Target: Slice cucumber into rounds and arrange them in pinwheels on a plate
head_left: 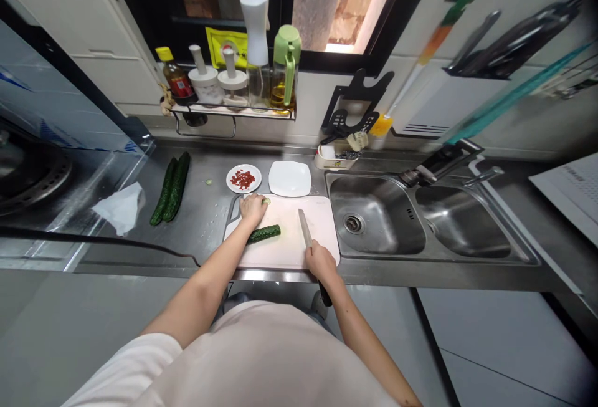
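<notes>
My right hand (321, 260) is closed round the handle of a knife (304, 227), its blade pointing away from me over the right part of the pale pink cutting board (290, 256). At the board's far left, my left hand (253, 210) has its fingers closed on a small green cucumber end (266, 201). A cut length of dark green cucumber (265, 234) lies on the board, its left part hidden behind my left forearm. The knife blade is apart from the cucumber.
Beyond the board stand a plate of chopped red pieces (243, 179) and a white square plate (289, 179). Two whole cucumbers (170, 189) lie left, near a crumpled white cloth or paper (120, 209). A double sink (378, 217) is right; a bottle rack (233, 110) hangs behind.
</notes>
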Available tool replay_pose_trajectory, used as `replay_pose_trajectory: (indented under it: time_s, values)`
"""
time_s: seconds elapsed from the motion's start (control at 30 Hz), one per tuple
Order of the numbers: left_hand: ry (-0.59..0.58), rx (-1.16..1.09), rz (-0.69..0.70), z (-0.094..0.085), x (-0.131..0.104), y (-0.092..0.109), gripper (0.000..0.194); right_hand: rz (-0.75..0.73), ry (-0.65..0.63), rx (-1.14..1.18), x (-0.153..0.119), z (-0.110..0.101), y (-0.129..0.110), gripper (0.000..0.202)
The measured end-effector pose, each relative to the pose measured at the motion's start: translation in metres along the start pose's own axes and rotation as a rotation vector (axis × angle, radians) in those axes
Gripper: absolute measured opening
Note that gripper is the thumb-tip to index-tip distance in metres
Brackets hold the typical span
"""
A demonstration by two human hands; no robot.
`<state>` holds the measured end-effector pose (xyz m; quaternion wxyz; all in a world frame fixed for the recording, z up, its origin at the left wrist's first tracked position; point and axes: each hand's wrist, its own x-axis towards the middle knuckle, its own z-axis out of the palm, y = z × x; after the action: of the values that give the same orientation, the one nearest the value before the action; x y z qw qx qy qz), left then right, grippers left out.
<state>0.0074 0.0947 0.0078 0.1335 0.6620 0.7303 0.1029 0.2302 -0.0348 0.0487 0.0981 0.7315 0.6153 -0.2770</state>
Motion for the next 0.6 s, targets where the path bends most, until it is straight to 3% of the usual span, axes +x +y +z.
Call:
replay_pose_trajectory:
  time_s: [0.37,0.6]
  values:
    - [0.04,0.012,0.039,-0.001,-0.012,-0.002,0.029,-0.003,0.003,-0.012,-0.002,-0.003,-0.002,0.032]
    - [-0.007,-0.014,0.044,-0.005,-0.019,-0.004,0.031,-0.02,0.038,-0.005,-0.002,-0.001,-0.001,0.032]
